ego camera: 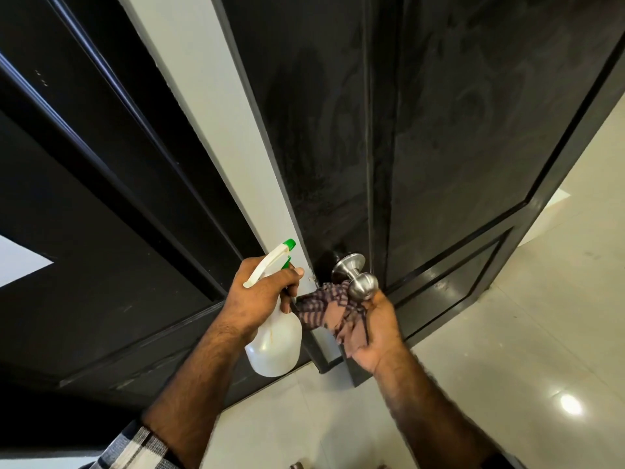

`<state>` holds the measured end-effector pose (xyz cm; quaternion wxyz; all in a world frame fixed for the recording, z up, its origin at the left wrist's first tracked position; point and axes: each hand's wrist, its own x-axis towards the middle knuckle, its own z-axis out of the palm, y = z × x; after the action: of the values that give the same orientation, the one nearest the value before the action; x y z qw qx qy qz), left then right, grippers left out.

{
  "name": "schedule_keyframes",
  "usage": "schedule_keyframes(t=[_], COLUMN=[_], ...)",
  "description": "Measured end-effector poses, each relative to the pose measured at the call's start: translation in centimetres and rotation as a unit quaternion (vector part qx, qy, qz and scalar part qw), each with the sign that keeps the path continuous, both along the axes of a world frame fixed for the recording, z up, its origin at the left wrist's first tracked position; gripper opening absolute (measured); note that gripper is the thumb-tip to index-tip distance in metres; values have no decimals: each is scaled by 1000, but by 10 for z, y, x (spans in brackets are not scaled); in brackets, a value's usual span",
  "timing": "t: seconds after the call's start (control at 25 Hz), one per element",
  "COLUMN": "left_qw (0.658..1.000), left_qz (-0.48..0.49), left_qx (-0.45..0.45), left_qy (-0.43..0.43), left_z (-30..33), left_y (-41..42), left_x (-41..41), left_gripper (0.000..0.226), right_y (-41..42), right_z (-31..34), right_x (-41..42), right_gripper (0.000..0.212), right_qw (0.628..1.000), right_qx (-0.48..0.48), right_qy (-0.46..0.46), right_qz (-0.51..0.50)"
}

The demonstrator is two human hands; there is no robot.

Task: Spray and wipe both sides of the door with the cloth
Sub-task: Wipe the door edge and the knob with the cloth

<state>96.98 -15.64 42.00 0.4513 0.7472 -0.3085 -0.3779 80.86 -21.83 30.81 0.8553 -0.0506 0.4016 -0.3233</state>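
Note:
A black panelled door [439, 137] fills the middle and right of the head view, its face streaked with damp wipe marks. A steel knob [358, 279] sticks out low on it. My left hand [260, 292] grips a white spray bottle [275, 346] with a green nozzle by its neck, just left of the door's edge. My right hand [375, 330] holds a brown checked cloth [328, 309] under the knob, with the cloth touching the knob.
A white wall strip [216, 106] runs beside the door's edge. Another black panelled surface [101, 198] stands to the left. Glossy pale floor tiles [524, 333] lie to the right and below, with a lamp's reflection on them.

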Motion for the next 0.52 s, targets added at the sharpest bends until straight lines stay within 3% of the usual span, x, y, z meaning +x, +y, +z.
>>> schedule_keyframes(t=[0.08,0.16,0.2,0.28,0.36,0.48,0.52], left_qw=[1000,1000,999,998,994,986,984], left_qz=[-4,-17,-27,-55,-92,-145,-158], left_qx=[-6,-11,-14,-20,-20,-47,-64], left_qy=[-5,-11,-13,-28,-59,-72,-56], left_z=[2,3,4,4,3,10,16], left_y=[1,2,3,8,13,16,17], left_x=[5,9,12,17,20,26,31], left_gripper=[45,43,42,39,36,19,16], right_y=[-6,-31,-46,-65,-69,-53,-45], right_z=[5,16,28,57,70,87,94], right_x=[-5,-15,-17,-14,-12,2,12], right_gripper=[41,22,17,21,33,33,36], right_qw=[997,968,932,815,707,665,617], right_qx=[-38,-186,-287,-463,-552,-619,-655], right_qy=[41,126,177,315,408,341,360], right_qz=[-46,-109,-135,-150,-168,-242,-246])
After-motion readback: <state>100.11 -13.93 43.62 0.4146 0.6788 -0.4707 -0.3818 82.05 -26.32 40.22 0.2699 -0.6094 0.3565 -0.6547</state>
